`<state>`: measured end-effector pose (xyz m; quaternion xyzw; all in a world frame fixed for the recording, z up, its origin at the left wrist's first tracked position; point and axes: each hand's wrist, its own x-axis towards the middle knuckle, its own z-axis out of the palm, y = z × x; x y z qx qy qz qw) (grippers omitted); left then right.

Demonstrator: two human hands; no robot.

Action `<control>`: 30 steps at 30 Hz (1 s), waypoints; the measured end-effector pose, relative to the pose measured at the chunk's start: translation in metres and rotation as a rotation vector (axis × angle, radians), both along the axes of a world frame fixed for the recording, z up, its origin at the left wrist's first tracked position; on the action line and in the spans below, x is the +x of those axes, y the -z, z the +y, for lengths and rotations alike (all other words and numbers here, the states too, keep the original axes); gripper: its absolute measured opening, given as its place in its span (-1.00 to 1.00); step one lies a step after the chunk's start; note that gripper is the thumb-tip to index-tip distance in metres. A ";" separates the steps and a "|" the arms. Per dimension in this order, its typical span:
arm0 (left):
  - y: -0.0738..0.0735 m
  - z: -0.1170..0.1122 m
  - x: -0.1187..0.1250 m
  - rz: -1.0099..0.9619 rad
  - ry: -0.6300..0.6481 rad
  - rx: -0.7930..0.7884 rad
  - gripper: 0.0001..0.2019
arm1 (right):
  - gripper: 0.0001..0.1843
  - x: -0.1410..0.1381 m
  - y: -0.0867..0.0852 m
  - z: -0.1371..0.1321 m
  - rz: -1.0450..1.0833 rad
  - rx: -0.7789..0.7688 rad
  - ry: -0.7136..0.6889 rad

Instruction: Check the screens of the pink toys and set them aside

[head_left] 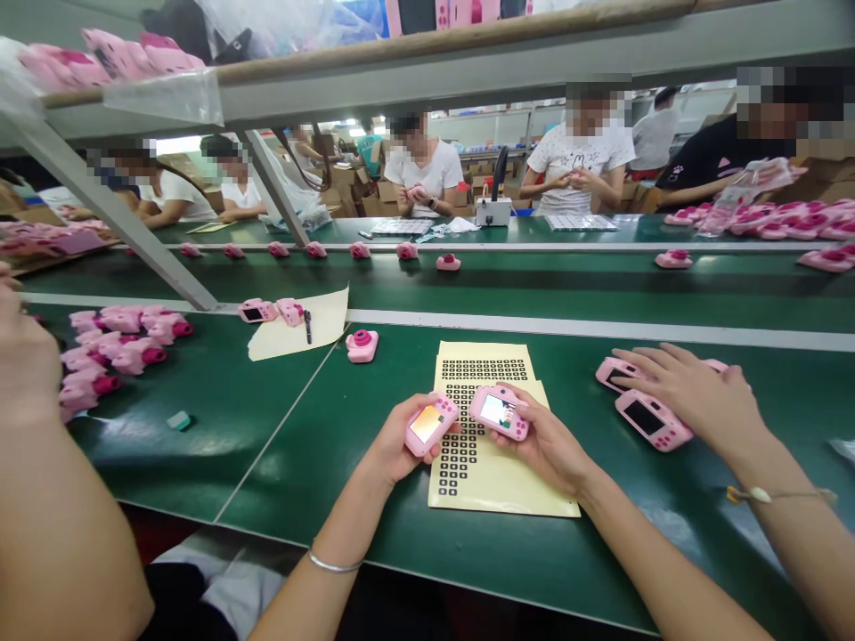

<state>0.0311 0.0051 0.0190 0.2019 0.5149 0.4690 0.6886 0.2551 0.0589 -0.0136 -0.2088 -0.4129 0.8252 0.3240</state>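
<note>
My left hand (393, 442) is closed round a pink toy camera (427, 425) whose lit screen glows orange and white. In my right hand (549, 445) is a second pink toy camera (500, 412), its screen lit with a picture and my thumb by its buttons. Both are held close together above yellow sticker sheets (508, 485) printed with rows of small black squares. To the right, a co-worker's hand (695, 392) with a cord bracelet lies over several pink cameras (647, 418) with dark screens.
One pink camera (362, 346) stands left of the sheets. Beyond it, two cameras and a black pen (308, 327) lie on a yellow paper (287, 343). Pink cameras pile up (120, 343) at left, near another person's arm (60, 499). A line of cameras (360, 251) crosses behind; several people sit opposite.
</note>
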 end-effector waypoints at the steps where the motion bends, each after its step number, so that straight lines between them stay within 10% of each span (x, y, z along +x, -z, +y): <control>1: 0.001 0.000 0.000 -0.001 0.001 -0.003 -0.63 | -0.52 0.000 0.001 0.000 -0.001 0.005 -0.004; 30: 0.004 -0.001 0.000 -0.018 0.043 -0.030 -0.62 | -0.46 -0.001 -0.003 0.000 0.020 -0.142 0.050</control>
